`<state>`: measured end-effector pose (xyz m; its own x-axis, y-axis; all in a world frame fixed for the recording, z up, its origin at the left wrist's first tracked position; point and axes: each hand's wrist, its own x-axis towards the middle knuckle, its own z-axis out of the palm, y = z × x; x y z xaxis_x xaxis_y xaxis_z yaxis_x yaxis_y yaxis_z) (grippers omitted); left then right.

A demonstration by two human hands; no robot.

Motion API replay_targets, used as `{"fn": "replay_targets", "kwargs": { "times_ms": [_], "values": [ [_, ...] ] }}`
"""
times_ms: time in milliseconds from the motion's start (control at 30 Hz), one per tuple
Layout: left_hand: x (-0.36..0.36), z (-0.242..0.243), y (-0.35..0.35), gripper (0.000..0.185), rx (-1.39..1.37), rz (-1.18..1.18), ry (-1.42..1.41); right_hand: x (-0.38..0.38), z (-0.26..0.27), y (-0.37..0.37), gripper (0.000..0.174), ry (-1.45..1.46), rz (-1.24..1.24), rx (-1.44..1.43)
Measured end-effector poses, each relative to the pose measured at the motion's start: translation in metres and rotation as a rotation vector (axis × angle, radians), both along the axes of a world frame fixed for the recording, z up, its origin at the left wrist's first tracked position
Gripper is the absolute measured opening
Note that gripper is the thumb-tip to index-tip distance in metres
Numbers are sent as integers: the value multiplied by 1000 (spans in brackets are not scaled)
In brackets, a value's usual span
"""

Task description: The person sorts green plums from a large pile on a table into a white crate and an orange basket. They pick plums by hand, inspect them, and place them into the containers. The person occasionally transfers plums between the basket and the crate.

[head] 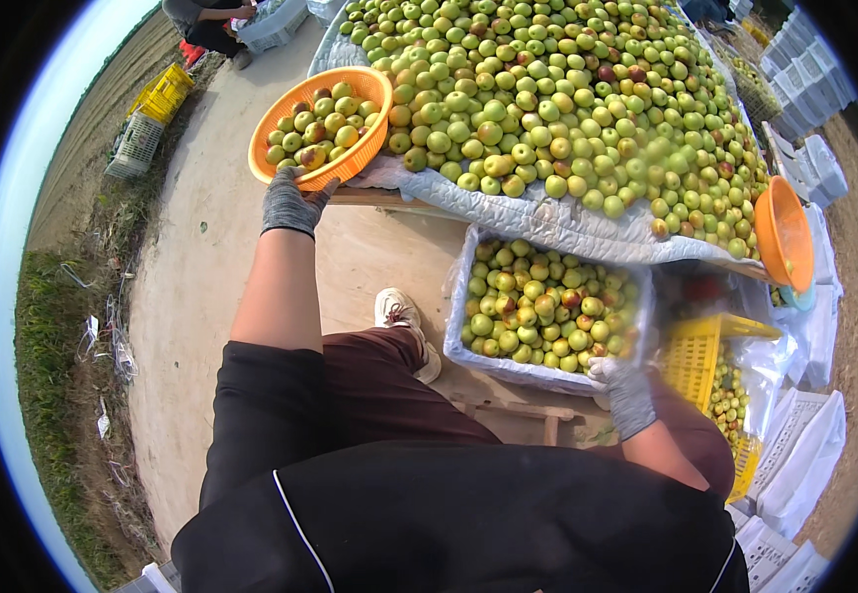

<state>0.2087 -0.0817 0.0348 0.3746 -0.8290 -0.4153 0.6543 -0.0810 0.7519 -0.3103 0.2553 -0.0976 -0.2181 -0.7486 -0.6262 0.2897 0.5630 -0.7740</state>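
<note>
My left hand [289, 204], in a grey glove, grips the near rim of an orange plastic basket [377, 141] at the table's left corner. Green jujubes [317, 130], some with brown-red patches, partly fill it. My right hand [625, 396], also gloved, is at the near right edge of a white-lined crate [458, 326] on the ground. Its fingers look curled against the rim, but their grip is partly hidden. Jujubes [540, 304] fill much of this crate. Beyond it, a large heap of jujubes [547, 104] covers a table with a pale quilted cloth [518, 219].
A second orange basket [784, 230] tilts at the table's right corner. Yellow crates [695, 359] and white-lined crates [792, 445] crowd my right side. A low wooden stool [525, 408] stands between my legs. Another person [210, 22] sits by a pale crate [273, 30] at far left.
</note>
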Motion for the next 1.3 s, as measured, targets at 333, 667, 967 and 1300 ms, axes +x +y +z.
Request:
{"fn": "replay_targets", "kwargs": {
  "times_ms": [333, 667, 967, 1300],
  "values": [
    [41, 4, 7, 52, 19, 92, -139, 11, -3, -4, 24, -67, -3, 84],
    [21, -8, -5, 53, -25, -11, -60, 12, -3, 11, 22, -103, 19, 67],
    [41, -5, 2, 53, -67, 115, -102, 9, 2, 14, 26, -47, 36, 78],
    [54, -19, 1, 61, -19, 40, -194, 4, -8, 11, 29, -82, 56, 127]
  ]
}}
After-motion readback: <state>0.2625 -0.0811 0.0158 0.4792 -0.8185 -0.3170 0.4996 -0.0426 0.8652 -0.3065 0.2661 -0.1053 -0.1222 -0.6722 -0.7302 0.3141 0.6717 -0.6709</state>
